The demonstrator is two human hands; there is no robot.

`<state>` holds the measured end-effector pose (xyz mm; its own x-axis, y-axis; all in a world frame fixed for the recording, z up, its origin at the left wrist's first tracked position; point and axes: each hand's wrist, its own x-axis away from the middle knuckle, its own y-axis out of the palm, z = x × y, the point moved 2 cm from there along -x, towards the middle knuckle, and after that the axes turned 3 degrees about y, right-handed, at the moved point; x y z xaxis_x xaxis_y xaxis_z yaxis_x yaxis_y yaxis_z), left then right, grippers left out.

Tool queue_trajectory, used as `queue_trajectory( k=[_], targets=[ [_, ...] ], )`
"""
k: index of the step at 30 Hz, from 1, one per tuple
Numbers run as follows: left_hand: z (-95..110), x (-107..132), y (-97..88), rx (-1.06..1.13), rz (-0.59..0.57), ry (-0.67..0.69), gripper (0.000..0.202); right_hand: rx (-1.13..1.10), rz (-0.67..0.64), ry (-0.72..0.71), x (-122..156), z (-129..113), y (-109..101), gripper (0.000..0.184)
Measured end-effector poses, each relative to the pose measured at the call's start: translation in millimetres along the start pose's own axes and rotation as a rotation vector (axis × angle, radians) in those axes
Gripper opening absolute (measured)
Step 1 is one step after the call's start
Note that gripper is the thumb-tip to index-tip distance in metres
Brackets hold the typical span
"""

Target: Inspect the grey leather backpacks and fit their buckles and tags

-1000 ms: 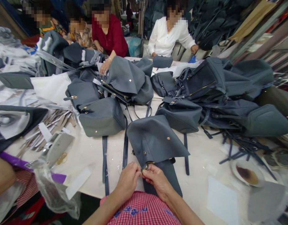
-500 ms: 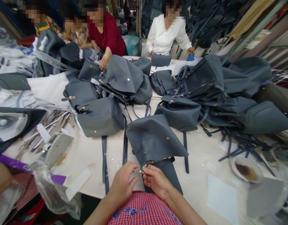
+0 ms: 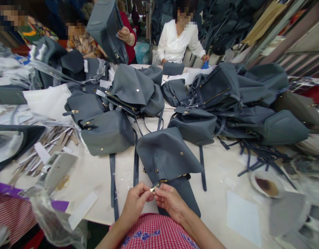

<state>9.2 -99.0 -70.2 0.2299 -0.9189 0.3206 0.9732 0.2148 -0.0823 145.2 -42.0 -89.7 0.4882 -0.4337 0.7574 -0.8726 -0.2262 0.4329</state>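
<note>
A grey-blue leather bag (image 3: pixel 166 155) lies flap-up on the white table (image 3: pixel 221 173) right in front of me. Both my hands meet at its near edge. My left hand (image 3: pixel 135 200) and my right hand (image 3: pixel 170 200) pinch a small gold zipper pull (image 3: pixel 154 187) between fingertips. The bag's dark straps (image 3: pixel 113 180) trail toward the table's near edge.
Several more grey bags (image 3: pixel 107 131) are piled across the table's middle and right. Other people sit at the far side; one lifts a bag (image 3: pixel 106 27). A dish with brown residue (image 3: pixel 266 185) sits right; plastic wrap (image 3: pixel 53 214) and paper scraps (image 3: pixel 81 209) lie left.
My left hand opened briefly, then closed back onto the zipper pull beside my right. A person at the far side raised a bag off the table.
</note>
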Motion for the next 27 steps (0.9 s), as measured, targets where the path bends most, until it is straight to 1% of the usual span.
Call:
queue_trajectory(
  k=[2,3,4,5,6,8,9,10,11,12,13,14,15,16,18,20,22,24,27],
  targets=[
    [-11.3,-2.7,-0.1,0.146,0.014,-0.128,0.028,0.077,0.005,-0.012,-0.2,-0.4,-0.5,0.036],
    [-16.0,-4.4,-1.1,0.178,0.018,-0.177,0.031,0.128,0.011,-0.018,-0.6,-0.6,-2.9,0.035],
    [-19.3,-6.2,-3.8,0.168,0.032,-0.203,0.034,0.186,0.023,-0.025,-0.8,-0.8,-7.7,0.034],
    [-21.0,-8.0,-8.6,0.105,0.058,-0.203,0.034,0.249,0.046,-0.038,-0.6,-1.2,-15.4,0.033],
    [-21.3,-9.6,-15.2,-0.013,0.085,-0.182,0.032,0.314,0.083,-0.060,0.1,-1.9,-26.2,0.032],
    [-20.2,-11.7,-31.9,-0.368,0.121,-0.120,0.029,0.440,0.212,-0.141,4.5,-4.0,-56.6,0.027],
    [-20.7,-11.9,-40.1,-0.550,0.115,-0.102,0.029,0.498,0.300,-0.191,8.3,-5.0,-74.9,0.024],
    [-22.8,-11.8,-46.9,-0.681,0.090,-0.096,0.029,0.551,0.396,-0.237,12.8,-5.4,-93.9,0.021],
    [-27.1,-11.3,-51.6,-0.719,0.047,-0.111,0.026,0.599,0.489,-0.271,17.6,-4.9,-112.5,0.018],
    [-33.5,-10.5,-53.1,-0.671,-0.006,-0.141,0.022,0.640,0.570,-0.290,22.3,-3.3,-129.5,0.016],
    [-41.3,-9.7,-50.9,-0.566,-0.066,-0.180,0.016,0.672,0.635,-0.298,26.3,-0.7,-144.0,0.015],
    [-49.9,-8.9,-44.8,-0.443,-0.128,-0.221,0.012,0.696,0.681,-0.297,29.3,2.8,-155.3,0.016],
    [-58.4,-8.3,-35.1,-0.330,-0.188,-0.262,0.013,0.712,0.710,-0.295,31.2,6.7,-163.3,0.018],
    [-66.4,-8.0,-22.6,-0.247,-0.237,-0.303,0.015,0.720,0.723,-0.291,32.0,10.6,-168.0,0.019],
    [-78.2,-8.7,6.4,-0.160,-0.294,-0.358,0.019,0.713,0.715,-0.275,31.5,16.7,-169.5,0.022],
    [-83.1,-11.3,33.1,-0.028,-0.294,-0.415,0.024,0.671,0.658,-0.248,30.5,18.5,-164.2,0.022],
    [-80.9,-16.3,49.4,0.114,-0.248,-0.477,0.029,0.599,0.561,-0.219,31.9,14.4,-156.2,0.022],
    [-72.0,-25.4,53.1,0.232,-0.184,-0.515,0.032,0.505,0.454,-0.199,36.7,3.2,-147.7,0.026],
    [-47.9,-47.0,43.2,0.357,-0.104,-0.486,0.028,0.352,0.323,-0.196,48.2,-26.2,-133.6,0.032]
  ],
)
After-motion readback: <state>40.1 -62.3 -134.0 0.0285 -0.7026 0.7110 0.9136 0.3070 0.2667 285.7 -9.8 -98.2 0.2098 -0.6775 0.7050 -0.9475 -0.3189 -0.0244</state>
